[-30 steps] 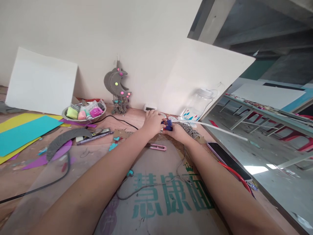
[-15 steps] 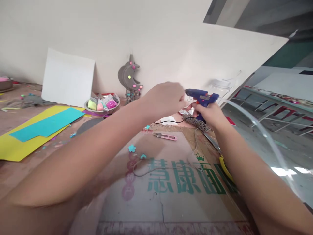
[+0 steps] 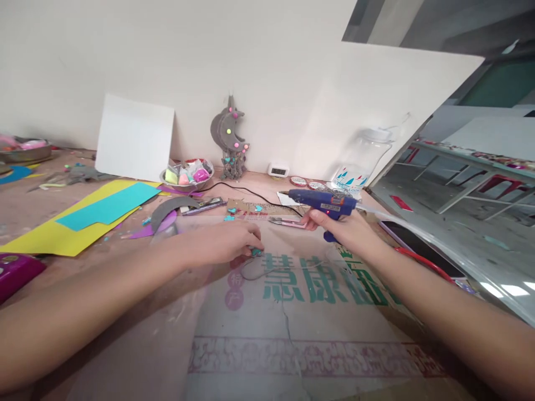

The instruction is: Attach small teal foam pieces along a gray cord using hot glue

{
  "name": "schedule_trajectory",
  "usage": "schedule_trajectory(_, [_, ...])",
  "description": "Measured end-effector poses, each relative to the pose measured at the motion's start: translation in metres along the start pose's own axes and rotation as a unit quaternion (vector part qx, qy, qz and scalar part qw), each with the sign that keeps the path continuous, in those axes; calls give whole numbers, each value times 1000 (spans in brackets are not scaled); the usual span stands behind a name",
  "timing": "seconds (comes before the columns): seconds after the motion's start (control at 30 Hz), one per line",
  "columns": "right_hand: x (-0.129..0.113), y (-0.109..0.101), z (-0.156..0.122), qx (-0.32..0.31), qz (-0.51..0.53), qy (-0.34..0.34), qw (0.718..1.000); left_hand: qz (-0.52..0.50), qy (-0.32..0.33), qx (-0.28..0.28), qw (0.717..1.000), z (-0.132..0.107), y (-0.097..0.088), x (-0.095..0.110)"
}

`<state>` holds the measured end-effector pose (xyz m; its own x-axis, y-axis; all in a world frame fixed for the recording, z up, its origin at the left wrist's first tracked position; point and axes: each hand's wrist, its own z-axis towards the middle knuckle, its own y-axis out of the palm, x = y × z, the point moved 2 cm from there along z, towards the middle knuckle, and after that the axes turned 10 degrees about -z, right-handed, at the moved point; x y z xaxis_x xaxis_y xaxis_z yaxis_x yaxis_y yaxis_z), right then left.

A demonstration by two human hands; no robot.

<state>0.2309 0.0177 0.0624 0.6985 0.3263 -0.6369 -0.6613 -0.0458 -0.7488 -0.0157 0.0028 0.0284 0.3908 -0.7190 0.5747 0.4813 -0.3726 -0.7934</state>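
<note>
My right hand [image 3: 346, 228] is closed round a blue hot glue gun [image 3: 321, 201], held just above the table with its nozzle pointing left; a clear glue stick sticks out behind it. My left hand [image 3: 225, 245] rests on the cardboard sheet [image 3: 301, 328] with its fingertips pinched on a small teal foam piece [image 3: 256, 252]. A thin grey cord [image 3: 267, 273] loops on the cardboard just right of that hand. Pink snips [image 3: 288, 222] lie between the two hands, further back.
Yellow and teal foam sheets [image 3: 83, 217] lie at left, a grey crescent cutout [image 3: 169, 207] beside them. A metal bowl of coloured clay [image 3: 186, 175], a grey moon ornament [image 3: 228, 133], a small clock [image 3: 278, 168] and a plastic jar [image 3: 361, 161] stand by the wall. A phone [image 3: 418, 248] lies at right.
My left hand dropped from the glue gun's nozzle down to the cardboard and pinched the teal piece. My right hand lowered the glue gun and moved it leftwards. The camera view shifted.
</note>
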Motion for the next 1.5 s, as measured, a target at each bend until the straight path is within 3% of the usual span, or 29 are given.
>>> schedule_trajectory(0.1, [1, 15, -8, 15, -17, 27, 999, 59, 23, -53, 997, 1, 5, -1])
schedule_trajectory(0.33, [23, 40, -8, 43, -5, 22, 999, 140, 29, -61, 988, -7, 11, 8])
schedule_trajectory(0.5, [29, 43, -15, 50, -17, 49, 997, 78, 10, 12, 997, -3, 16, 10])
schedule_trajectory(0.57, [29, 42, -19, 58, -19, 49, 997, -25, -80, 91, 992, -1, 18, 9])
schedule_trajectory(0.63, [29, 43, -21, 62, -8, 42, 997, -222, -189, 170, 941, 1, 23, 8])
schedule_trajectory(0.73, [29, 44, -23, 61, 19, 31, 997, -461, -222, 204, 835, 4, 33, 10])
schedule_trajectory(0.8, [29, 44, -25, 67, 31, 33, 997, -523, -225, 214, 794, 5, 37, 9])
schedule_trajectory(0.87, [28, 44, -27, 70, 38, 32, 996, -536, -231, 223, 781, 5, 38, 6])
schedule_trajectory(1.07, [13, 45, -31, 51, 83, 9, 995, -458, -219, 265, 820, 4, 35, -1])
schedule_trajectory(1.27, [5, 51, -33, 71, 99, 26, 992, -426, -235, 232, 843, 5, 38, 10])
schedule_trajectory(1.5, [10, 56, -33, 72, 85, 8, 994, -363, -229, 235, 872, 4, 36, 11])
